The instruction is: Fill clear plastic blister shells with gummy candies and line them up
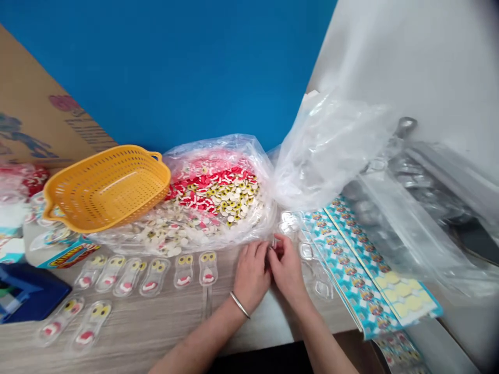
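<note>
Blister (274, 243) pinched between left hand (251, 275) and right hand (286, 267).
Fingers clenched on it; empty blisters (316, 278) lie right of the fingers, filled blisters (156, 277) left, in rows.

Nothing legible, blurred yellow lettering on a blue printed card (68, 254), faint print on a cardboard carton (89, 132)

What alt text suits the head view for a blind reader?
The left hand, with a metal bangle, and the right hand hold a small clear plastic piece over a wood-grain table. Clear packs with cartoon eyes lie to the left, by a yellow plastic basket; printed card strips lie to the right.
</note>
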Tool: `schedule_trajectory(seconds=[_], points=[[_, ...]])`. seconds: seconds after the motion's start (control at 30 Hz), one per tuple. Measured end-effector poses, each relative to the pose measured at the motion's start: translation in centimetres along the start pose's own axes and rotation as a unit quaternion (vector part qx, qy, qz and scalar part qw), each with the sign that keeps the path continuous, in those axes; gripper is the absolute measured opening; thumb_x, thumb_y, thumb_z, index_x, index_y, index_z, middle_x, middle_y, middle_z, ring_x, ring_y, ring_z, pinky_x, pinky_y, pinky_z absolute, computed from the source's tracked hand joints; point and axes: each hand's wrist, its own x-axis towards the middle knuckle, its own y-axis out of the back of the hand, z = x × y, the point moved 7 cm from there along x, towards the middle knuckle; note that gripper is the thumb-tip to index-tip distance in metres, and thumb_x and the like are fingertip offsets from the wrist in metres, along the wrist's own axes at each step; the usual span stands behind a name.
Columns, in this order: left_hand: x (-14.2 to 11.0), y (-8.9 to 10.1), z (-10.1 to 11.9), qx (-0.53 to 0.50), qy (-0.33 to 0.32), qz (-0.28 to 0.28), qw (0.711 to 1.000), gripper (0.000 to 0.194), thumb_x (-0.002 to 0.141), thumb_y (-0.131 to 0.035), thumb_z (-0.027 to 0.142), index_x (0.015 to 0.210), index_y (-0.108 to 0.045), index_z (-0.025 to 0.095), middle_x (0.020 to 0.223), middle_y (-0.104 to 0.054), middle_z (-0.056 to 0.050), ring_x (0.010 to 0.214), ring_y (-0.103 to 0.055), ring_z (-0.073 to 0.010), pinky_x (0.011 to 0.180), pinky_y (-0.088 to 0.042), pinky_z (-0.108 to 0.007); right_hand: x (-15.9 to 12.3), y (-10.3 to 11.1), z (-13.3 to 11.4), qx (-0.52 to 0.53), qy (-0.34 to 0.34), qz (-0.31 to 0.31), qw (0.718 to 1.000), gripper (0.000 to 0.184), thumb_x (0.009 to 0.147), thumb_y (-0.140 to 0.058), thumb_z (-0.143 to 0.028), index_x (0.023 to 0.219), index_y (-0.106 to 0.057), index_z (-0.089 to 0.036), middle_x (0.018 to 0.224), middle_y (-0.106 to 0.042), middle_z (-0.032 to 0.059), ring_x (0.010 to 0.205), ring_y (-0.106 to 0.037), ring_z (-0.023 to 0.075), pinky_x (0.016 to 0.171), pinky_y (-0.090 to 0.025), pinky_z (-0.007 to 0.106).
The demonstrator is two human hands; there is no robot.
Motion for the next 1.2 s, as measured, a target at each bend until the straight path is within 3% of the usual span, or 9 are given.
schedule_trajectory(seconds=[0.2,0.33,0.53,0.67,0.8,0.93,1.03,1.1,1.2], points=[[-1.2,1.2,0.0,-0.203,0.046,0.012,0.978,0.064,0.083,-0.059,0.012,0.143,-0.04,0.022,0.137,-0.056,-0.015,0.124,-0.056,-0.0264,0.108,-0.043,-0.044,-1.7,-1.2,-3.5,0.078,0.027,-0.069,0.994,0.029,0.093,-0.053,-0.026,0.119,-0.062,-0.022,0.106,-0.071,0.0083,0.091,-0.068,0.0222,0.082,-0.055,0.036],[-1.3,3.7,-1.2,-0.315,0.11,0.019,0.943,0.039,0.095,-0.049,0.024,0.134,-0.049,0.021,0.125,-0.065,-0.014,0.106,-0.064,-0.0242,0.097,-0.05,-0.043,-0.2,-2.1,-6.9,0.055,0.091,-0.148,0.983,0.027,0.096,-0.053,-0.031,0.118,-0.067,-0.024,0.102,-0.074,0.0057,0.087,-0.07,0.0209,0.078,-0.055,0.031],[0.2,8.1,-4.8,-0.416,0.195,0.1,0.883,0.037,0.094,-0.051,0.034,0.13,-0.047,0.023,0.121,-0.062,-0.012,0.077,-0.067,-0.0171,0.071,-0.055,-0.036,8.7,-4.1,-10.5,-0.153,0.228,-0.091,0.957,0.024,0.095,-0.048,-0.018,0.108,-0.068,-0.019,0.108,-0.07,0.0093,0.1,-0.066,0.0219,0.087,-0.049,0.032],[1.5,9.6,-6.1,-0.427,0.203,0.145,0.869,0.037,0.093,-0.055,0.033,0.127,-0.05,0.023,0.118,-0.062,-0.008,0.078,-0.068,-0.0157,0.072,-0.055,-0.033,12.5,-8.1,-10.4,-0.349,0.184,-0.12,0.911,0.017,0.096,-0.053,-0.021,0.104,-0.067,-0.018,0.106,-0.07,0.0106,0.093,-0.067,0.0218,0.079,-0.047,0.029],[2.2,9.8,-6.7,-0.451,0.237,0.171,0.843,0.038,0.09,-0.062,0.034,0.125,-0.054,0.022,0.119,-0.064,-0.008,0.079,-0.068,-0.0158,0.071,-0.055,-0.032,13.6,-10.2,-9.9,-0.456,0.155,-0.109,0.87,0.016,0.095,-0.053,-0.02,0.105,-0.066,-0.015,0.101,-0.07,0.0131,0.084,-0.069,0.023,0.068,-0.045,0.029],[2.9,9.3,-7.2,-0.515,0.282,0.173,0.791,0.046,0.085,-0.068,0.04,0.126,-0.055,0.022,0.123,-0.065,-0.01,0.081,-0.07,-0.0182,0.067,-0.056,-0.031,13.6,-9.7,-9.7,-0.387,0.182,-0.092,0.899,0.017,0.093,-0.05,-0.01,0.096,-0.066,-0.015,0.093,-0.069,0.0102,0.084,-0.067,0.0215,0.071,-0.046,0.029],[3.6,8.8,-7.1,-0.585,0.293,0.159,0.739,0.049,0.086,-0.067,0.047,0.127,-0.058,0.022,0.128,-0.064,-0.013,0.089,-0.07,-0.0215,0.07,-0.056,-0.032,11.8,-8.1,-10.8,-0.257,0.261,-0.069,0.928,0.014,0.092,-0.052,-0.01,0.095,-0.065,-0.016,0.092,-0.067,0.0076,0.085,-0.066,0.0194,0.076,-0.05,0.028],[4.1,8.4,-6.6,-0.631,0.282,0.133,0.711,0.049,0.088,-0.063,0.051,0.127,-0.061,0.021,0.128,-0.065,-0.013,0.097,-0.069,-0.0235,0.075,-0.056,-0.034,9.6,-7.2,-11.9,-0.206,0.34,-0.051,0.916,0.016,0.095,-0.051,-0.012,0.102,-0.065,-0.016,0.095,-0.067,0.0085,0.088,-0.065,0.0197,0.08,-0.051,0.03],[4.6,7.8,-5.8,-0.662,0.264,0.113,0.692,0.048,0.089,-0.061,0.055,0.12,-0.067,0.019,0.121,-0.069,-0.014,0.105,-0.067,-0.0252,0.083,-0.055,-0.036,5.7,-6.9,-12.8,-0.225,0.461,-0.049,0.857,0.021,0.098,-0.05,-0.014,0.111,-0.066,-0.014,0.103,-0.069,0.0126,0.095,-0.065,0.0234,0.084,-0.053,0.035]])
